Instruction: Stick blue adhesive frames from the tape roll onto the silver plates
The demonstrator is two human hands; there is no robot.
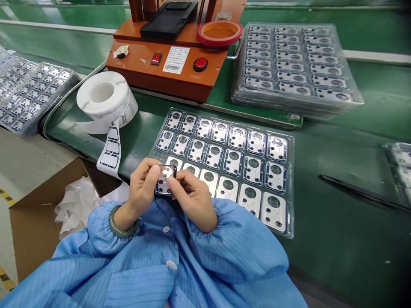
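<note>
Between both hands I hold a small silvery metal plate (164,187) with a dark blue border and several holes. My left hand (143,184) grips its left side, thumb on the face. On its right side my right hand (194,194) closes, thumb pressed to the front. Just beyond the hands lies a clear plastic tray (291,188) of similar plates. The plates in its two far rows have blue borders; those in the near row look plain silver. One pocket at the near row's left end holds no plate. My forearms hide part of that row.
A roll of white backing tape (107,96) with blue frame-shaped stickers stands left. Behind is an orange machine (141,64) with red tape rolls (221,42) on it. Stacked trays (298,92) sit back right, black tweezers (362,192) right. A cardboard box (32,214) holds crumpled liner.
</note>
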